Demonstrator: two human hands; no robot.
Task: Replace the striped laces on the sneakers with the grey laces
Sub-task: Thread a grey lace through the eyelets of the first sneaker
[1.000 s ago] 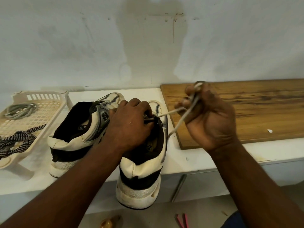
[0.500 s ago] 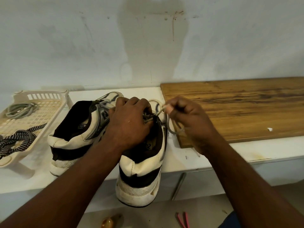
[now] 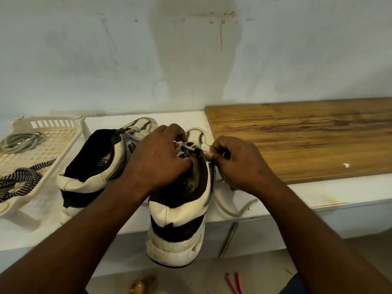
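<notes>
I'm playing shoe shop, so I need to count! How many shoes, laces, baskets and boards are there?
Sneakers: 2, the left sneaker and the right sneaker
Lace bunches: 3, the grey bundle, the striped lace and the pale lace
Basket: 1
Wooden board: 1
Total: 7

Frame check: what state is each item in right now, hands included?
left hand: grips near sneaker at the eyelets.
right hand: pinches threaded lace.
threaded lace: tail slack on counter.
far sneaker: tilted, not held.
grey lace: bundled in basket.
striped lace: heaped in basket.
</notes>
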